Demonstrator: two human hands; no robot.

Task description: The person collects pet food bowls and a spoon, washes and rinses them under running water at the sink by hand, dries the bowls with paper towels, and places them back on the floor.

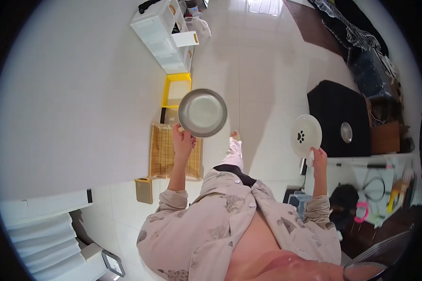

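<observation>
My left hand point(184, 143) grips the near rim of a round, shallow metal plate point(203, 112), which is held out in front of me over the floor. My right hand point(319, 161), out to the right, is closed on the lower edge of a white plate point(307, 133) with a black paw print on it. The inside faces of both plates show nothing on them. A small white bit shows beside my right fingers; I cannot tell what it is. The two plates are well apart.
Left of me stand a woven basket point(162, 154), a yellow-rimmed tray point(177, 91) and a white drawer unit point(162, 37) with one drawer pulled out. At right, a black-covered surface point(330, 117) bears a small metal bowl point(346, 132), beside a cluttered white table point(356, 175).
</observation>
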